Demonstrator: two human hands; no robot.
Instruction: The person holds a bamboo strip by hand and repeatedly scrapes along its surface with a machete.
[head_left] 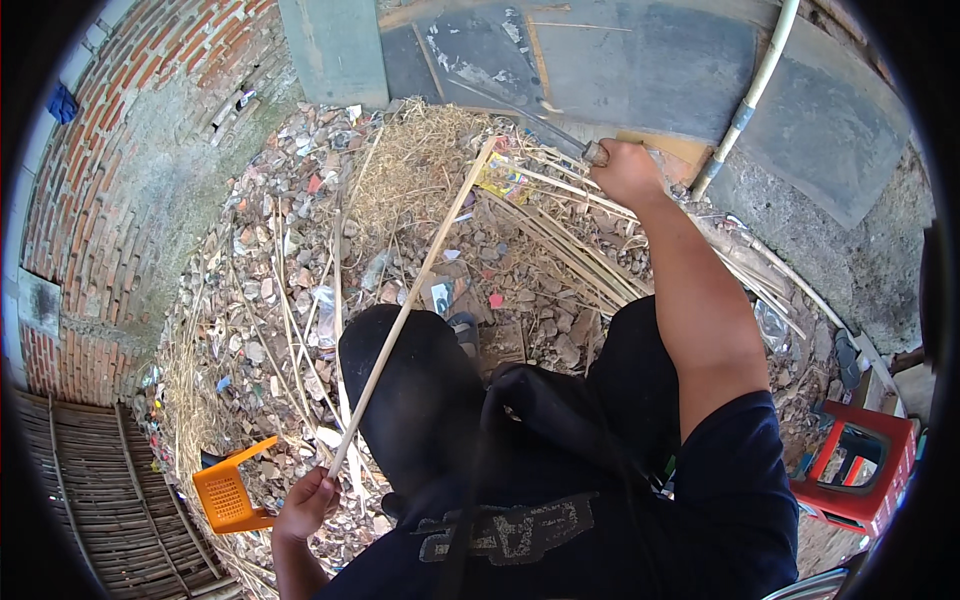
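My left hand (306,503) is closed round the lower end of a long, pale bamboo strip (413,298). The strip slants up and away across my dark-clad knee, its far end beside a heap of straw-like shavings (418,160). Out ahead on the right, my right hand (628,174) grips the handle of a long-bladed knife (565,137). Its narrow blade points up and to the left, apart from the strip. Below that hand lies a bundle of split bamboo strips (570,250) on the rubble.
Rubble and litter (262,260) cover the ground. An orange plastic stool (225,497) lies at the left, and a red plastic crate (872,440) stands at the right. A brick wall (110,170) rises on the left; a pale pole (745,105) leans at the back right.
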